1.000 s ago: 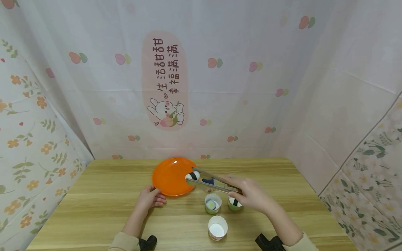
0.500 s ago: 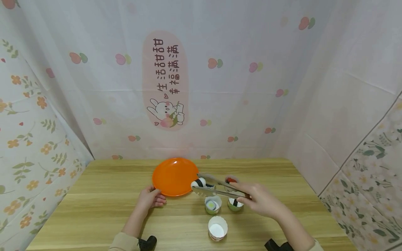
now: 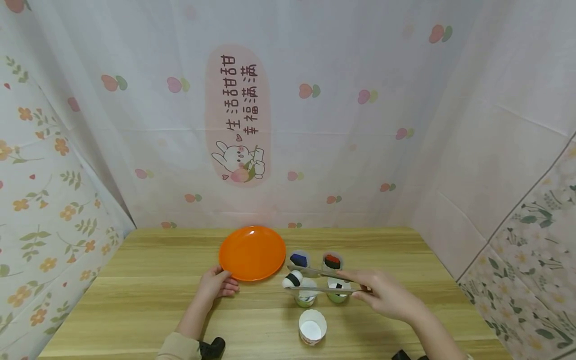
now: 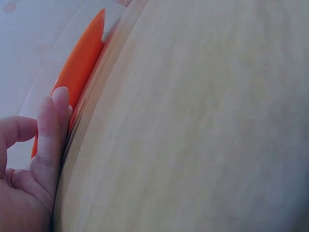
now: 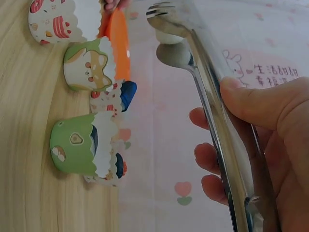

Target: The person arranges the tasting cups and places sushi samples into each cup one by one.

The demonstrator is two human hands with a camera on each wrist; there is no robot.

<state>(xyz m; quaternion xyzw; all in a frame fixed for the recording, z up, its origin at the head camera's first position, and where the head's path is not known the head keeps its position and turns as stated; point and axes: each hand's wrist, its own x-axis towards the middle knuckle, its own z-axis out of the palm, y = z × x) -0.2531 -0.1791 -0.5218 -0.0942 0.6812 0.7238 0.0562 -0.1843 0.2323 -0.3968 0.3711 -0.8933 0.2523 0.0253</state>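
My right hand (image 3: 382,295) holds metal tongs (image 3: 321,289), which have a forked tip and a spoon-shaped tip in the right wrist view. Between the tips sits a white rice ball with a black band (image 3: 289,281), toy-like, above the near-left side of a paper cup (image 3: 306,301). My left hand (image 3: 216,283) is at the near-left rim of an orange plate (image 3: 252,253). Its thumb lies over the rim, with the other fingers below and beside it; in the left wrist view these fingers (image 4: 48,140) stand against the plate's edge.
Behind the tongs stand two cups, one with a dark blue piece (image 3: 299,259), one with a red-topped piece (image 3: 332,261). A green cup (image 5: 72,145) holds a black-banded white piece. Nearest me is a white-lined cup (image 3: 312,327). A printed curtain (image 3: 360,165) hangs behind the wooden table (image 3: 157,300).
The tongs with the rice ball have moved from the plate's right edge rightward and toward me, over the cups. The two back cups now show. My left hand stays at the plate.
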